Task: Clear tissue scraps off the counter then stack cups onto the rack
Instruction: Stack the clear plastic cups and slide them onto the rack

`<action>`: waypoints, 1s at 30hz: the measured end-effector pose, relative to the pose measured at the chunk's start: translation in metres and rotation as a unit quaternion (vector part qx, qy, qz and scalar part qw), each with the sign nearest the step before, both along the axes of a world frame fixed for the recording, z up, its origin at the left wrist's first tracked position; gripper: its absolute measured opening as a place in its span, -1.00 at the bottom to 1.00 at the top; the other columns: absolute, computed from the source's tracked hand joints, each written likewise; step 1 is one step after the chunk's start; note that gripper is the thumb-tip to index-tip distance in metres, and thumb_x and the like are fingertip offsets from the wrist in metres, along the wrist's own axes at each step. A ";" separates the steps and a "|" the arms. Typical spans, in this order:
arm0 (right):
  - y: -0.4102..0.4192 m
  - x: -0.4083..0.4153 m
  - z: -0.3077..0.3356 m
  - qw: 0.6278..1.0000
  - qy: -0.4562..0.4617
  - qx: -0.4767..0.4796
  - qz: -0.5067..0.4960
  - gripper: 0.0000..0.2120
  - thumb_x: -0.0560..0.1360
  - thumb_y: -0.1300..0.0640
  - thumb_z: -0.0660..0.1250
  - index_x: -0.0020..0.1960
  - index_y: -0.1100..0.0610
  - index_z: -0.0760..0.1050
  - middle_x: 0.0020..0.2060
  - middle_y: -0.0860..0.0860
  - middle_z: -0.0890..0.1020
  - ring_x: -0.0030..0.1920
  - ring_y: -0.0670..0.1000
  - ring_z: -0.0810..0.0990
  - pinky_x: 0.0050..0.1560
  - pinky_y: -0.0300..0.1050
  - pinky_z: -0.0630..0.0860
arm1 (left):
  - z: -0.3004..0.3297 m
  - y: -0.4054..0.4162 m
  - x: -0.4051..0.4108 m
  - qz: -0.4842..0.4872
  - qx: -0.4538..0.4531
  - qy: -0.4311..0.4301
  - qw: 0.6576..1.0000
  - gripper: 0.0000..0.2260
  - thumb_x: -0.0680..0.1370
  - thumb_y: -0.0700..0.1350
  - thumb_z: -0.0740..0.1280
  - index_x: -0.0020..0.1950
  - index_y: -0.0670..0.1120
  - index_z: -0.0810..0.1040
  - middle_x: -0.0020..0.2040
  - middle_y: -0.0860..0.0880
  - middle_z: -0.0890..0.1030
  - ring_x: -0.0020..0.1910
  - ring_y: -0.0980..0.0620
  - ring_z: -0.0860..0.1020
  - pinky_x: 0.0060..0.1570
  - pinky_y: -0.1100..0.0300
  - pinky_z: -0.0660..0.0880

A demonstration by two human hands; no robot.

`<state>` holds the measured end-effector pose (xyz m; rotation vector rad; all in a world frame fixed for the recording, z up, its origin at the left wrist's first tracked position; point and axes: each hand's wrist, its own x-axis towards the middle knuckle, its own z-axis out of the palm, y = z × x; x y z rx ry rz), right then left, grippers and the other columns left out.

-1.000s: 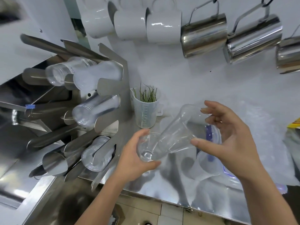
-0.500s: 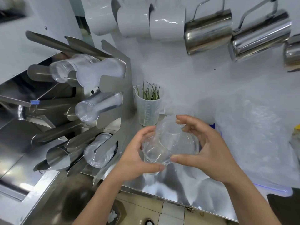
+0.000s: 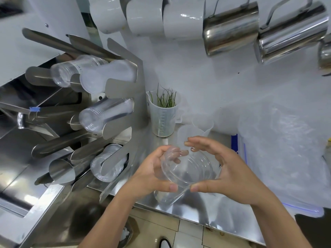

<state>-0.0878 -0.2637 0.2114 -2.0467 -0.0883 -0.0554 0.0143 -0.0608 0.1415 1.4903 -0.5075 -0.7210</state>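
Note:
A stack of clear plastic cups [image 3: 186,169] lies tilted between both hands above the steel counter [image 3: 206,210]. My left hand [image 3: 150,172] grips its left side, thumb underneath. My right hand [image 3: 225,169] cups its right side, fingers arched over the top. To the left stands the steel cup rack [image 3: 125,97], with cup stacks lying in its slots: an upper stack [image 3: 93,74], a middle stack [image 3: 105,113] and a lower stack [image 3: 107,165]. I see no tissue scraps on the counter.
A measuring jug with green stalks [image 3: 163,113] stands beside the rack, frosted cups [image 3: 200,126] behind my hands. A crumpled plastic bag [image 3: 286,149] fills the right. White mugs [image 3: 182,17] and steel pitchers [image 3: 231,27] hang on the wall above.
The cup stack swung from slanting up-right to nearly facing me, and both hands closed in around it, the right hand coming left and down.

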 end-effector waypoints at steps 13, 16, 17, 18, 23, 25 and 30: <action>0.001 0.005 -0.009 0.999 0.036 -0.009 0.018 -0.29 0.19 0.03 0.67 0.26 -0.12 0.45 0.23 -0.20 0.56 0.33 -0.13 0.48 0.30 -0.37 0.36 | -0.009 -0.003 0.002 -0.028 -0.077 0.095 0.992 -0.06 0.15 0.06 0.71 0.37 -0.33 0.43 0.31 -0.40 0.55 0.30 -0.49 0.44 0.39 -0.23 0.38; 0.001 0.006 -0.013 0.998 0.058 -0.020 0.009 -0.25 0.16 -0.01 0.68 0.27 -0.13 0.44 0.23 -0.21 0.56 0.33 -0.18 0.47 0.28 -0.40 0.35 | -0.011 -0.003 0.004 -0.018 -0.086 0.088 0.992 -0.06 0.14 0.04 0.71 0.37 -0.35 0.44 0.29 -0.40 0.56 0.21 -0.33 0.55 0.31 -0.04 0.48; 0.002 0.006 -0.014 0.998 0.066 -0.025 0.005 -0.24 0.15 -0.03 0.68 0.27 -0.15 0.43 0.24 -0.22 0.56 0.33 -0.20 0.46 0.28 -0.37 0.36 | -0.012 -0.003 0.004 -0.017 -0.087 0.083 0.993 -0.07 0.14 0.03 0.71 0.36 -0.33 0.45 0.28 -0.39 0.57 0.20 -0.28 0.56 0.29 -0.02 0.49; 0.002 0.006 -0.015 0.997 0.073 -0.030 0.002 -0.23 0.14 -0.06 0.68 0.27 -0.17 0.43 0.24 -0.24 0.55 0.34 -0.22 0.46 0.29 -0.34 0.36 | -0.013 -0.003 0.004 -0.015 -0.088 0.080 0.993 -0.09 0.13 0.03 0.72 0.36 -0.31 0.47 0.28 -0.37 0.58 0.20 -0.26 0.57 0.29 -0.02 0.50; 0.005 0.009 -0.020 0.996 0.090 -0.023 -0.010 -0.22 0.11 -0.07 0.68 0.26 -0.20 0.42 0.24 -0.31 0.54 0.33 -0.29 0.44 0.32 -0.27 0.38 | -0.016 -0.003 0.006 -0.002 -0.084 0.087 0.993 -0.09 0.13 0.03 0.71 0.37 -0.29 0.49 0.28 -0.31 0.61 0.18 -0.22 0.60 0.27 0.01 0.51; 0.006 0.011 -0.021 0.996 0.088 -0.015 -0.007 -0.22 0.13 -0.06 0.68 0.27 -0.18 0.42 0.24 -0.30 0.55 0.32 -0.27 0.47 0.33 -0.25 0.41 | -0.018 -0.003 0.007 0.002 -0.080 0.084 0.993 -0.09 0.14 0.04 0.71 0.38 -0.30 0.48 0.28 -0.27 0.62 0.18 -0.20 0.61 0.25 0.04 0.51; 0.011 0.016 -0.028 0.998 0.042 0.019 -0.039 -0.30 0.17 0.05 0.67 0.23 -0.15 0.47 0.17 -0.22 0.60 0.24 -0.11 0.56 0.29 -0.16 0.46 | -0.017 -0.004 0.006 -0.003 -0.053 0.061 0.997 -0.06 0.25 0.25 0.59 0.48 -0.20 0.41 0.40 -0.21 0.54 0.28 -0.25 0.57 0.38 -0.10 0.44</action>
